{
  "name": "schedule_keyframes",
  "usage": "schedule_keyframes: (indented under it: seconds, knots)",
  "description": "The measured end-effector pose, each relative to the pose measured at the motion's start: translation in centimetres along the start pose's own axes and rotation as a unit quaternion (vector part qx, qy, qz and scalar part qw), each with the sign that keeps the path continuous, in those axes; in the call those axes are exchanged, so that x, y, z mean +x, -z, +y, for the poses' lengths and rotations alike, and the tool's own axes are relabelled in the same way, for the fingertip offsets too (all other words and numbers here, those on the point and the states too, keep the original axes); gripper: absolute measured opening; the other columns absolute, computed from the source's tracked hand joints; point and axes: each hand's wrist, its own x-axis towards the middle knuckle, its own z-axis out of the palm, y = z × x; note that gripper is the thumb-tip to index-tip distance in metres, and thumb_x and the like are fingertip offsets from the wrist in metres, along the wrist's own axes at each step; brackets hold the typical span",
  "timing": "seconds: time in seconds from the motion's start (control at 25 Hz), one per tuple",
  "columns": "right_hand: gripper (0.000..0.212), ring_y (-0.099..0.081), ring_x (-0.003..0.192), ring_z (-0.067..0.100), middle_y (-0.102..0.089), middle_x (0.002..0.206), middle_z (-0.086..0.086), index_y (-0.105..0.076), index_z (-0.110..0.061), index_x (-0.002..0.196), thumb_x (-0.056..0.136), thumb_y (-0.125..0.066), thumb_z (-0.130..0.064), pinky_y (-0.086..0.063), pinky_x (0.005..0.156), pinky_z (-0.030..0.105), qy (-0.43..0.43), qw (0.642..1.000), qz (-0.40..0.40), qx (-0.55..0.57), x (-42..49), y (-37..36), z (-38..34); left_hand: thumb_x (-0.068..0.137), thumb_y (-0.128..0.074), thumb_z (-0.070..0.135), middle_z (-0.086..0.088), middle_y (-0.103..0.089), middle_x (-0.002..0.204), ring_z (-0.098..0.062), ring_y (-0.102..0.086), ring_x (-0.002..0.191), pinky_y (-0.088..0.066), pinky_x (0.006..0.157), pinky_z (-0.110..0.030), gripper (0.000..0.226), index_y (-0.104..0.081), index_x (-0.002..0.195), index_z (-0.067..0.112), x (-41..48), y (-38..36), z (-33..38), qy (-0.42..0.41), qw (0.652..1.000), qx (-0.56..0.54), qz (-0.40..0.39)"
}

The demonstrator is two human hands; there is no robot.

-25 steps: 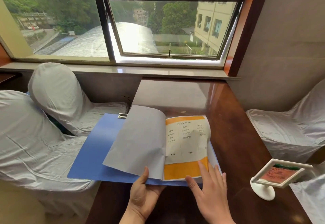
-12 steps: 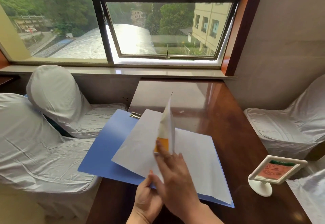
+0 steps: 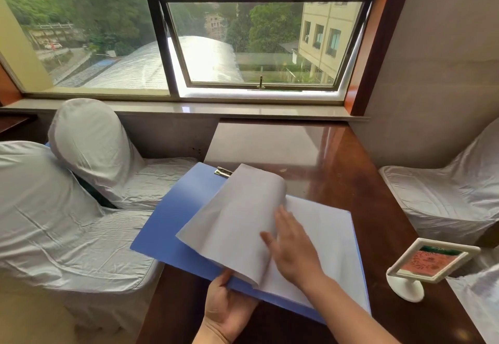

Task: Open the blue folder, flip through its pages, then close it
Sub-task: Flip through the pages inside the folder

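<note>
The blue folder lies open on the dark wooden table, its left cover hanging past the table's left edge. A metal clip sits at its top. Turned white pages curve over to the left, and a blank white page lies flat on the right. My left hand holds the folder's near edge from below, thumb on top. My right hand lies with straight fingers on the pages at the fold.
A white table-sign stand with a red card stands at the table's right near side. Chairs in white covers stand to the left and right. A window sill runs behind the table.
The orange-printed page has been turned over to the left and now shows its blank back. My right hand went from lifting that page upright to lying flat on the pages.
</note>
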Motion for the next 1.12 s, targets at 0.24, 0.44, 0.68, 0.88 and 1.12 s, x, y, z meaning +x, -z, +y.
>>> schedule_keyframes:
  seconds: [0.24,0.44,0.68,0.88,1.12]
  knots:
    - [0.075,0.008,0.154,0.025,-0.001,0.168,-0.004,-0.011,-0.027,0.158,0.095,-0.026,-0.064,-0.004,0.125,0.042,0.076,0.985,-0.084,-0.127,-0.2,-2.5,-0.2,0.093,-0.048,0.055,-0.014,-0.041,0.153,-0.036,-0.034,0.141,-0.034,0.109,-0.055,0.065,-0.039,0.146,0.018,1.0,-1.1,-1.0,-0.014,0.998,-0.039,-0.046]
    - [0.067,0.005,0.154,0.022,-0.003,0.168,-0.009,-0.012,-0.029,0.158,0.099,-0.026,-0.057,-0.003,0.123,0.045,0.094,0.985,-0.085,-0.12,-0.5,-3.1,-0.3,0.09,-0.064,0.031,-0.017,-0.047,0.148,-0.038,-0.044,0.135,-0.033,0.112,-0.057,0.058,-0.046,0.142,0.012,1.0,-2.3,-1.2,-0.004,1.0,0.017,-0.007]
    - [0.073,-0.011,0.154,0.023,-0.014,0.167,0.01,-0.024,-0.012,0.155,0.098,-0.048,-0.05,-0.009,0.124,0.039,-0.062,0.996,0.011,0.068,2.3,0.7,4.4,0.09,-0.049,0.021,-0.022,-0.061,0.133,-0.042,-0.058,0.119,-0.04,0.101,-0.055,0.042,-0.062,0.126,0.003,0.1,-1.1,0.8,0.024,0.998,0.012,0.061]
    - [0.096,-0.027,0.148,0.025,-0.032,0.161,0.005,-0.018,-0.016,0.158,0.086,-0.049,-0.072,-0.017,0.12,0.047,-0.147,0.986,-0.069,0.029,8.4,6.7,7.9,0.087,-0.052,0.021,-0.023,-0.063,0.128,-0.043,-0.061,0.115,-0.051,0.091,-0.055,0.038,-0.068,0.116,0.002,-0.5,-0.5,1.9,0.046,0.997,0.017,0.053]
    - [0.044,-0.064,0.079,0.019,-0.072,0.078,-0.001,-0.074,-0.013,0.084,0.075,-0.077,-0.056,-0.045,0.067,0.031,-0.116,0.977,-0.046,0.175,10.9,8.6,8.4,0.082,-0.058,0.018,-0.026,-0.064,0.126,-0.046,-0.062,0.112,-0.054,0.086,-0.055,0.04,-0.068,0.116,0.001,-0.8,0.0,1.7,0.073,0.993,0.044,0.078]
